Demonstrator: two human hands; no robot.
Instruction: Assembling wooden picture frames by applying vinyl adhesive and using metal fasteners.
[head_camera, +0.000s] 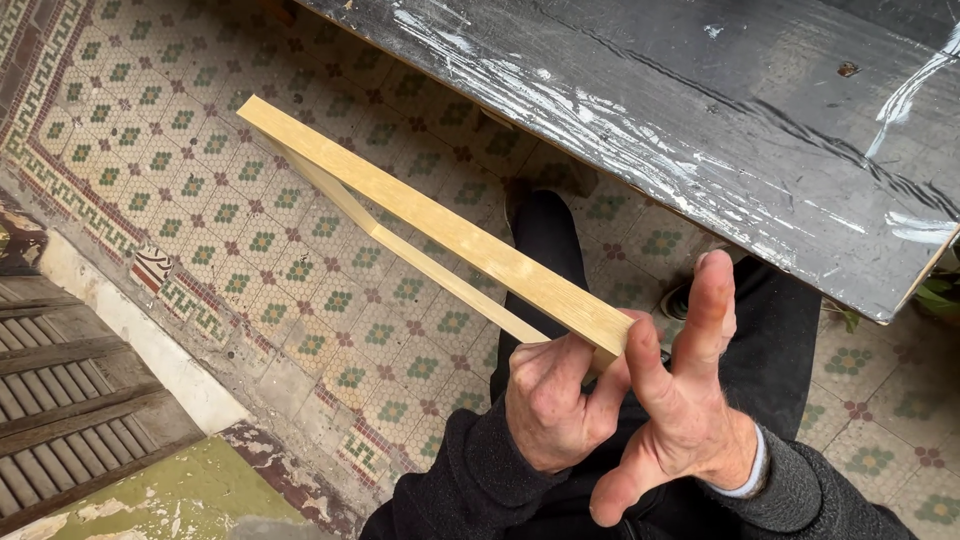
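The left hand (548, 405) was closed in a loose fist around the near end of a pale wooden frame (440, 232), with its fingers curled over the frame's corner and the knuckles facing the camera. The right hand (680, 400) was open, fingers extended and pressed flat against the outer face of the same end, with the thumb pointing down and toward the wearer. Both hands touched the frame at its near corner, where the two visible strips met the hands.

The frame was held in the air above the person's lap, edge-on to the camera. It ran from the hands up and to the left. Two long strips showed: a broader upper one and a thinner lower one, which converged toward the far corner. The near corner was hidden behind the fingers, so the joint there could not be made out.

Dark sleeves (470, 480) covered both forearms and were cut off by the bottom edge. Dark trousers (555, 235) and part of a shoe (678, 300) showed beneath the hands.

Beyond the hands, a black, scratched surface (720, 110) with white scuff marks filled the upper right; its far portion was cut off by the picture edge. The patterned tile floor (200, 180) lay below, bordered at the left by a worn step (150, 340) and wooden slats (60, 410).
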